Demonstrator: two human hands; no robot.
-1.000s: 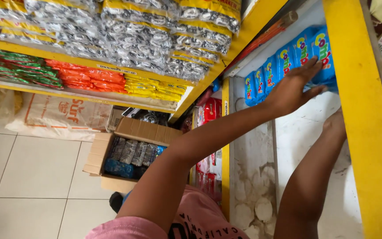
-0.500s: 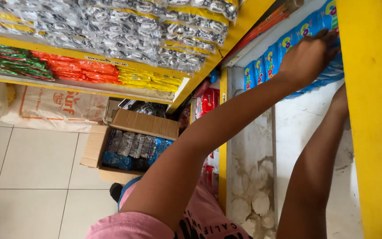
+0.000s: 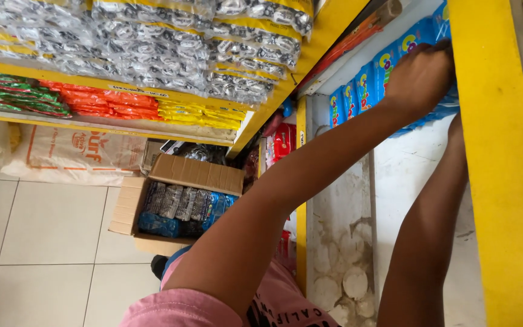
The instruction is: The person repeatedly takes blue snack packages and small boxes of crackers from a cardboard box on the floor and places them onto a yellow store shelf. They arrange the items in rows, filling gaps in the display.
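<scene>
**Hands on the blue packets**

The left hand (image 3: pixel 419 75) lies flat against the row of blue packets (image 3: pixel 367 82) on the white shelf (image 3: pixel 413 175), beside the yellow post (image 3: pixel 497 181). The row's long axis runs along the shelf, packets standing on edge. The right hand (image 3: pixel 453 130) is mostly hidden; its grip cannot be told.

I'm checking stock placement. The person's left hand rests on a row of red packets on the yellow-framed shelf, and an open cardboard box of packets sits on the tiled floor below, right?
Not quite. The head view shows the packets under the left hand are blue packets, not red. The rest holds: they stand on the yellow-framed shelf, and the open cardboard box sits on the tiled floor.
</scene>
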